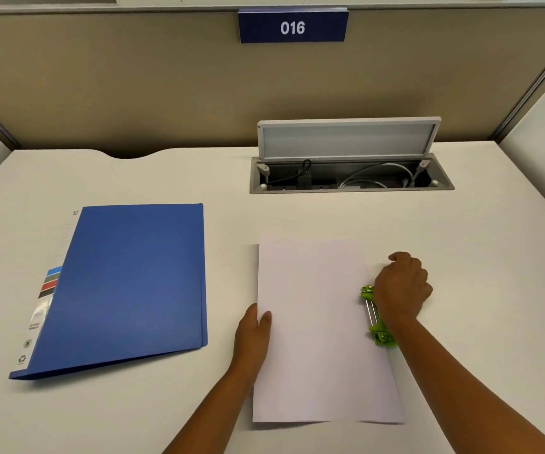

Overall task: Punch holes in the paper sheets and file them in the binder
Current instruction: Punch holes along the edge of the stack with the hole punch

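White paper sheets (320,326) lie flat on the desk in front of me. My left hand (253,332) pinches their left edge, thumb on top. A green hole punch (376,317) sits at the sheets' right edge, mostly hidden under my right hand (402,286), whose curled fingers and wrist lie over it. A closed blue binder (133,286) rests on the desk to the left, apart from the paper, with a colour-striped label along its spine.
An open cable hatch (351,173) with a raised grey lid and wires inside sits at the back of the white desk (461,231). Beige partition walls enclose the desk; a blue sign reading 016 (292,27) hangs above.
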`<control>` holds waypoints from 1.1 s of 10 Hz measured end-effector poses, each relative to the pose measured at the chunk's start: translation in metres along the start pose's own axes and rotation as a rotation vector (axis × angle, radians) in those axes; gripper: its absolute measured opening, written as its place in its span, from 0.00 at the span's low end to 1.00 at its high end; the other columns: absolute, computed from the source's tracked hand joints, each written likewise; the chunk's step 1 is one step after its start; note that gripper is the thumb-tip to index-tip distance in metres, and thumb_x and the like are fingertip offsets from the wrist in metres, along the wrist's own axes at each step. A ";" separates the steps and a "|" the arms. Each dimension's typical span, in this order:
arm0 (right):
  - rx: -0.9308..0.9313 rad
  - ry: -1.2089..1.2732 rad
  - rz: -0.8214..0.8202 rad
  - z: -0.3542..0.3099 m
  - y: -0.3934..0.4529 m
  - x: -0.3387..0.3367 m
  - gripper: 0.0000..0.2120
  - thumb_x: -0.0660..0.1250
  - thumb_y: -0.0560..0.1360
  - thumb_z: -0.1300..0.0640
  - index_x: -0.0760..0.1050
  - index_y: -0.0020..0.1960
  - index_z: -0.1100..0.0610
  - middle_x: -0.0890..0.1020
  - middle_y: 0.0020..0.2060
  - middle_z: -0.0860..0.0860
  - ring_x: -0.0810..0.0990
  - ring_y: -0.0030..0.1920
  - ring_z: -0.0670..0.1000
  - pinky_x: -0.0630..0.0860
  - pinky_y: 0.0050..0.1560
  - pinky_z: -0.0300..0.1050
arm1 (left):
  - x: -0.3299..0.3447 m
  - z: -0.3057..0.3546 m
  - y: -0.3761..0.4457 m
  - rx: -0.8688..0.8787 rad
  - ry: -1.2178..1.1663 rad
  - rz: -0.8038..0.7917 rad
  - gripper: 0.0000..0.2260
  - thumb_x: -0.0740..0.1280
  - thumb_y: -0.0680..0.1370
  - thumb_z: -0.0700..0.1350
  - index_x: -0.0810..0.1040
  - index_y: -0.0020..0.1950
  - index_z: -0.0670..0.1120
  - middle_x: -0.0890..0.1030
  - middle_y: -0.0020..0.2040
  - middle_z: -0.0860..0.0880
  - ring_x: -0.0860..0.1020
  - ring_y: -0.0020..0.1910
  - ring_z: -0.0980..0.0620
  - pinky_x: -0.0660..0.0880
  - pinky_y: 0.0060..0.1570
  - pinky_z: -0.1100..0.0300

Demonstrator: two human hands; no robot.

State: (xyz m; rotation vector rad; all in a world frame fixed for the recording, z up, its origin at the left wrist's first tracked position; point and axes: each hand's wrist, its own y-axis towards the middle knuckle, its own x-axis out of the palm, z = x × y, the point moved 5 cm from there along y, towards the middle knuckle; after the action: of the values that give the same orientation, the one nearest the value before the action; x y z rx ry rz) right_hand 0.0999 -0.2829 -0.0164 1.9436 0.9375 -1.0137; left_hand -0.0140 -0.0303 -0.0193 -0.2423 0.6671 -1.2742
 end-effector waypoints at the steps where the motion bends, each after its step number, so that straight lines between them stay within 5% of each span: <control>1: 0.004 0.008 0.037 0.002 -0.001 0.002 0.12 0.58 0.73 0.66 0.74 0.53 0.59 0.77 0.47 0.60 0.74 0.48 0.64 0.66 0.47 0.55 | -0.001 -0.001 0.002 -0.011 0.001 -0.003 0.22 0.54 0.81 0.46 0.55 0.74 0.42 0.60 0.75 0.45 0.60 0.74 0.46 0.59 0.71 0.56; 11: 0.036 0.027 0.000 -0.002 0.001 0.002 0.08 0.61 0.72 0.64 0.76 0.48 0.63 0.77 0.47 0.63 0.73 0.50 0.66 0.66 0.50 0.56 | -0.002 0.002 0.002 0.023 0.016 -0.024 0.22 0.53 0.81 0.46 0.55 0.74 0.42 0.61 0.75 0.45 0.61 0.73 0.46 0.59 0.71 0.56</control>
State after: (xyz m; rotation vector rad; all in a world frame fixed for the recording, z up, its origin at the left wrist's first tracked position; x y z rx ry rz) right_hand 0.1019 -0.2808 -0.0167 1.9915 0.9406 -1.0131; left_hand -0.0120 -0.0278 -0.0181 -0.2218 0.6648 -1.3068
